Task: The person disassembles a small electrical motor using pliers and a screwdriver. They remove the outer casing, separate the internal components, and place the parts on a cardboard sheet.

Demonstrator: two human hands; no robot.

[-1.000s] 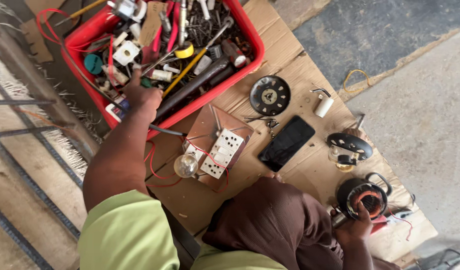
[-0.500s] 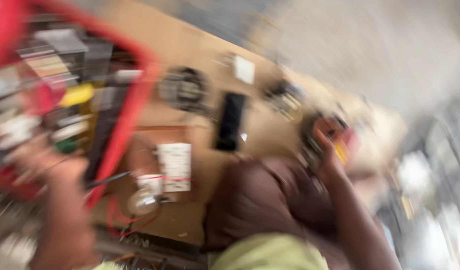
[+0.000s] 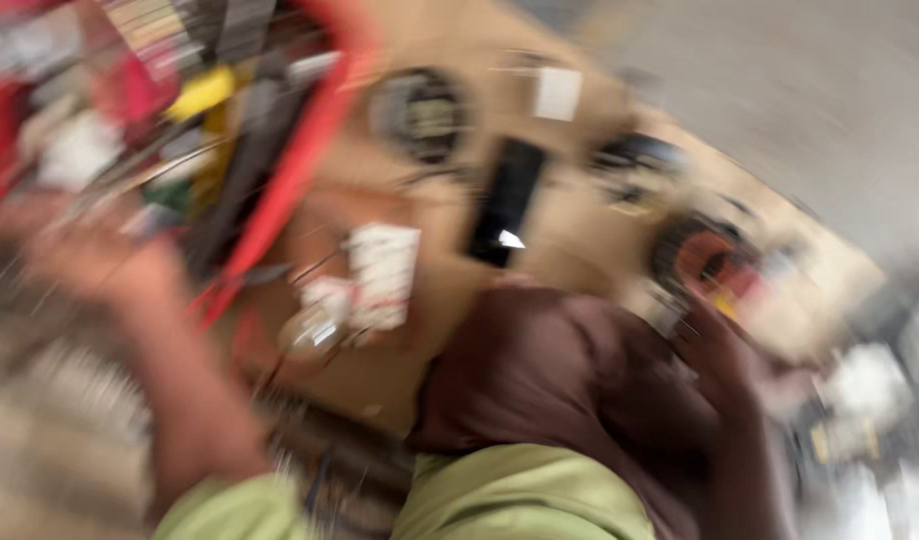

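While blur hides both grips, left hand [image 3: 79,265] reaches into red crate [image 3: 309,150] — right hand [image 3: 714,345] seemingly touches a coil [image 3: 704,255].

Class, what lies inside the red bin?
Inside the red bin: a blurred jumble with a yellow piece and dark long tools. Deeper items are covered.

The view swings right and blurs. The left hand [image 3: 89,265] now sits at the red crate's [image 3: 299,170] near edge, and the right hand [image 3: 714,345] sits just below the round red-centred part [image 3: 704,255].
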